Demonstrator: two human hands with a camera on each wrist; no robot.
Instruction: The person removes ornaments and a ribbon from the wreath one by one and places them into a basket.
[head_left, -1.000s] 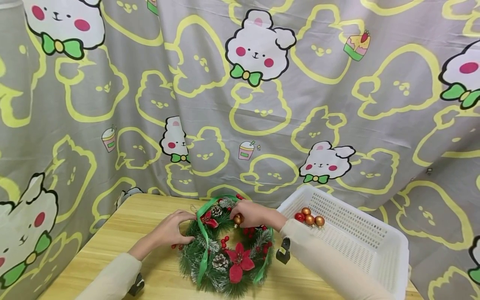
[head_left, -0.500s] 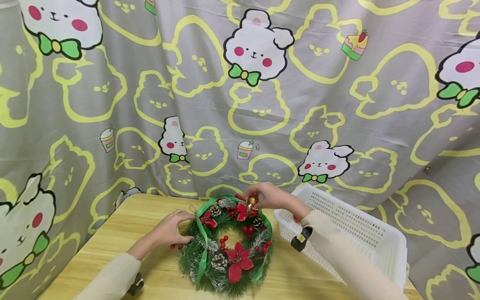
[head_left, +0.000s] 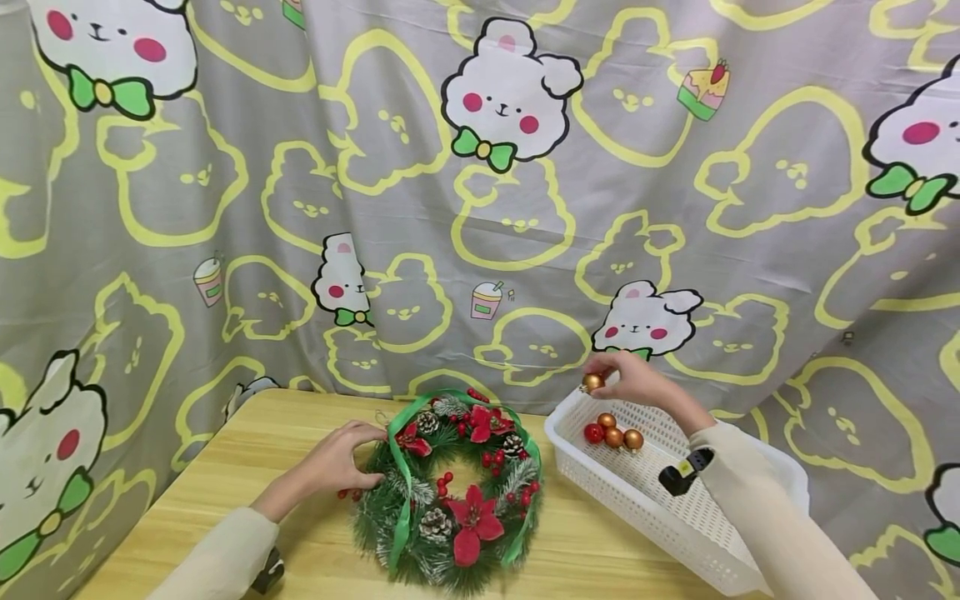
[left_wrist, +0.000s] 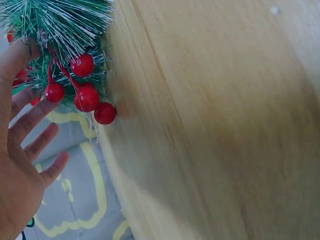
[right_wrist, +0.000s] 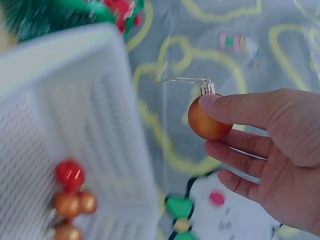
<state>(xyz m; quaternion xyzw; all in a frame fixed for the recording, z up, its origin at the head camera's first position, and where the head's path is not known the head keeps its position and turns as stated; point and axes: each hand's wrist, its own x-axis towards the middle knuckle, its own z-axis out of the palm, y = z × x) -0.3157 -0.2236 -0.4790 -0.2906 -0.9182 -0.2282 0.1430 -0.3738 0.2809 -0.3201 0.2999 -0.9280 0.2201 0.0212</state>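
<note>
A green Christmas wreath (head_left: 378,525) with red flowers, pinecones, berries and a green ribbon lies on the table. My left hand (head_left: 335,462) is at its left edge, fingers and thumb spread apart and touching the greenery. In the left wrist view, loose fingers of the left hand (left_wrist: 25,150) show beside red berries (left_wrist: 86,97); one digit's tip is hidden in the needles. My right hand (head_left: 633,382) pinches a gold Christmas bauble (head_left: 592,382) above the far left end of the basket. In the right wrist view, the bauble (right_wrist: 207,120) has a silver cap and a thin hanging loop.
A white plastic basket (head_left: 630,487) stands right of the wreath, holding a red bauble (head_left: 593,433) and several gold baubles (head_left: 613,437). Behind the wooden table (head_left: 225,467) hangs a grey patterned curtain (head_left: 420,217).
My right hand has moved from over the wreath, up and to the right, with the gold bauble, to above the basket. The left hand stays at the wreath's edge.
</note>
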